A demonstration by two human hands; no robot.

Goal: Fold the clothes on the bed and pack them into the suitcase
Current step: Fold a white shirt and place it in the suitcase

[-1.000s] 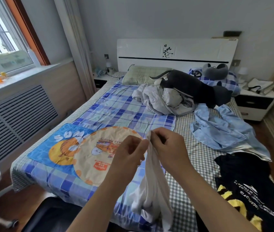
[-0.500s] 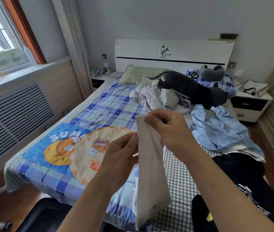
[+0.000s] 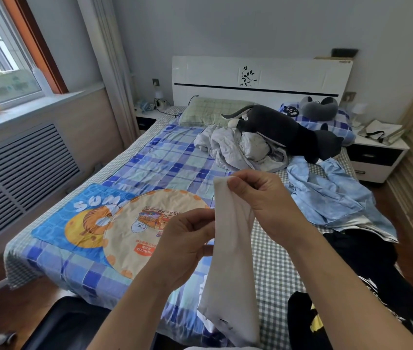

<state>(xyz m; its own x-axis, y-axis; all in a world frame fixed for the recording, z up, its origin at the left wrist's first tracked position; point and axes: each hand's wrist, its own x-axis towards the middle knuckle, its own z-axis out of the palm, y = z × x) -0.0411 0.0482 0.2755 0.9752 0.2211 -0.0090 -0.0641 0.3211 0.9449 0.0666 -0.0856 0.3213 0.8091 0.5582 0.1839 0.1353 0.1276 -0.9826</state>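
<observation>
Judging by how things lie, the job is barely under way: one white garment (image 3: pixel 230 269) is in hand above the near edge of the bed (image 3: pixel 165 162), while nothing on the mattress looks folded and no suitcase can be made out in this view. The right hand (image 3: pixel 266 198) pinches the garment's top corner between thumb and curled fingers, and the left hand (image 3: pixel 187 238), lower and just beside it, grips the cloth's left edge with curled fingers; the fabric hangs from them as a long, narrow, smooth panel, thin and limp, with a small dark mark near its lower end. Left to do, by this reading: a crumpled light-blue shirt (image 3: pixel 326 195) on the bed's right side, soft and creased with a pale lining showing at its hem; a black T-shirt (image 3: pixel 366 269) with white and yellow print, lying flat at the bed's near right corner; and a wrinkled pale-grey heap (image 3: pixel 240 147) toward the headboard, beside a dark plush toy (image 3: pixel 288 130). The bed wears a blue plaid sheet over a fine grey-checked one, with a glossy-looking round printed cushion (image 3: pixel 147 228) on its near left part. Whether the grey heap is clothing or bedding cannot be told.
</observation>
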